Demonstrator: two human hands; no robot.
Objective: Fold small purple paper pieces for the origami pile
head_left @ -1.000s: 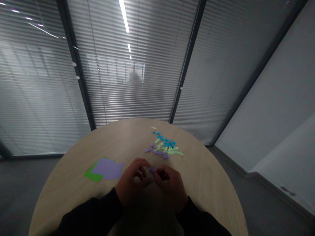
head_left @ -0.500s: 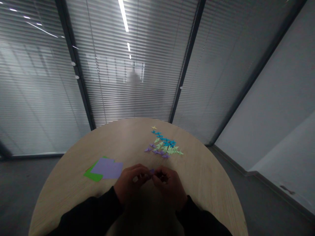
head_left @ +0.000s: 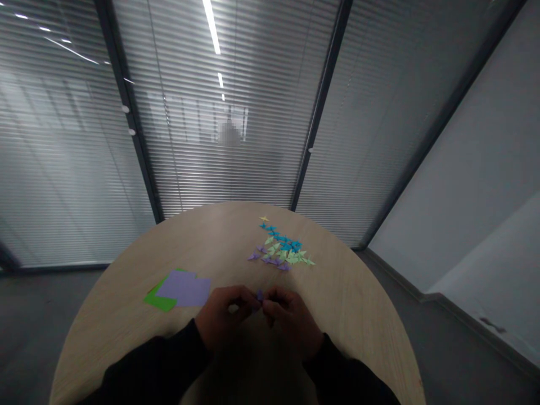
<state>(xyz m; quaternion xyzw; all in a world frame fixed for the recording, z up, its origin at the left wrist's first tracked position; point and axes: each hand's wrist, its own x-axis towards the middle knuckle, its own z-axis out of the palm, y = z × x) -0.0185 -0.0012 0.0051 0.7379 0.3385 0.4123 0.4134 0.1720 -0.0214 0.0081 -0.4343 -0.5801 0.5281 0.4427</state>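
Near the front of the table, a small folded piece of purple paper (head_left: 260, 295) is pinched between my two hands. My left hand (head_left: 228, 310) is closed on its left side, thumb and fingertips together. From the right, my right hand (head_left: 291, 316) grips it, with the fingers curled in. Most of the paper is hidden by the fingertips, so its exact shape cannot be made out. Beyond the hands lie several folded purple paper cranes (head_left: 277, 262), with pale green cranes (head_left: 295, 257), blue cranes (head_left: 290, 245) and one yellow crane (head_left: 264, 219) behind them.
Left of my hands, flat purple paper sheets (head_left: 185, 288) overlap green sheets (head_left: 160, 302). The round wooden table (head_left: 354, 315) has its curved edge all around. Past it stand a glass wall with blinds (head_left: 236, 180) and a white wall (head_left: 472, 214) at the right.
The purple paper shows more between my fingertips, standing a little higher. My right fingers have shifted slightly on it. The sheets and the cranes lie as before.
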